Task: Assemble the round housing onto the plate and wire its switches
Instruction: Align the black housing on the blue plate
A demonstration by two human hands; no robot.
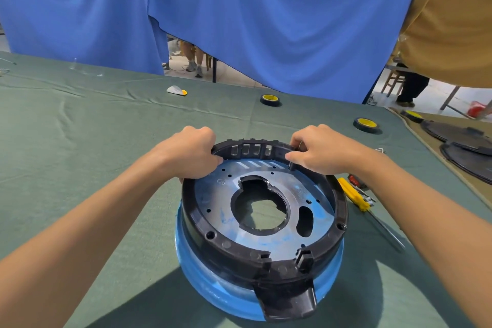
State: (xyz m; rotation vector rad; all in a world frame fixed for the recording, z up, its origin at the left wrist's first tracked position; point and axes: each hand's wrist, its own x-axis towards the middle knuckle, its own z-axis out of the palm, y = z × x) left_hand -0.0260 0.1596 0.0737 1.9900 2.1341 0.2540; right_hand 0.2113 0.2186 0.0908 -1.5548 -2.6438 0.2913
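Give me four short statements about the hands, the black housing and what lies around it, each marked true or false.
1. The left hand and the right hand both grip the far rim of the black round plastic housing. True.
2. The yellow-handled screwdriver lies left of the housing. False: it lies to its right, on the green cloth.
3. The shiny metal plate inside the housing has a large central opening. True.
4. The housing sits over a red round base. False: the base is blue.
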